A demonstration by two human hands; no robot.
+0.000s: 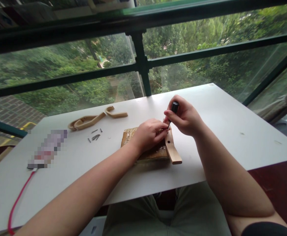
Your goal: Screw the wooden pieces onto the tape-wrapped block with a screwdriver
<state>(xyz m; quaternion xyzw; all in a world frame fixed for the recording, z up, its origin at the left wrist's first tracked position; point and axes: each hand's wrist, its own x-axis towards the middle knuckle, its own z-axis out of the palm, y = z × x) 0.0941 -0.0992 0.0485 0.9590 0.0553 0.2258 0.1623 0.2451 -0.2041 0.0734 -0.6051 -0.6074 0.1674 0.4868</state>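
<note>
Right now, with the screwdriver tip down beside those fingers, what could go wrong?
The screwdriver in the right hand could slip and jab the left hand, whose fingers sit close by its shaft. The wooden piece might twist under pressure, since its near end juts past the brown slab. A bump could scatter the small dark pieces lying loose on the table.

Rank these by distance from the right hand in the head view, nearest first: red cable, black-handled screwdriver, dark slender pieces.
1. Black-handled screwdriver: held in the right hand.
2. Dark slender pieces: on the table, left of the brown block.
3. Red cable: at the table's far left.
</note>
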